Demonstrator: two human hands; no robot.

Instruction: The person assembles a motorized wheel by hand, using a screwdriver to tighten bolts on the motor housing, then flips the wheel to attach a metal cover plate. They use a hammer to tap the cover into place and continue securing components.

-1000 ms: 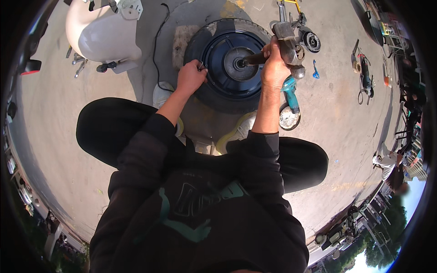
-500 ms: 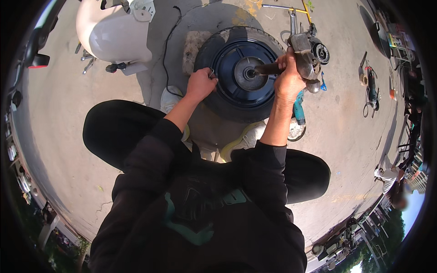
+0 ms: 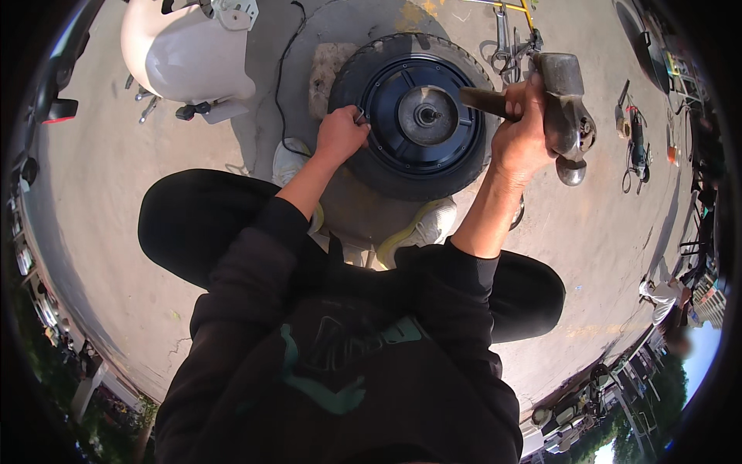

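Observation:
A wheel with a black tyre (image 3: 495,147) and a dark blue hub motor (image 3: 384,139) lies flat in front of me. A grey round plate with a short axle stub sits at the hub's middle. My left hand (image 3: 340,135) rests at the hub's left edge, fingers pinched on a small metal piece (image 3: 359,116), mostly hidden. My right hand (image 3: 523,139) grips a ball-peen hammer (image 3: 570,124) close under its head. The hammer is raised above the wheel's right side, its handle pointing left over the tyre, its rounded end toward me.
A chunk of stone (image 3: 328,73) lies against the tyre's left side, beside a black cable (image 3: 282,100). A pale body panel (image 3: 185,66) stands at the far left. Wrenches (image 3: 504,50) lie beyond the hammer, and an angle grinder (image 3: 638,147) at the right. My shoes (image 3: 429,224) flank the wheel's near side.
My right hand has moved right and the hammer with it, its handle drawing away from the hub's centre. My left hand stays at the hub's left edge.

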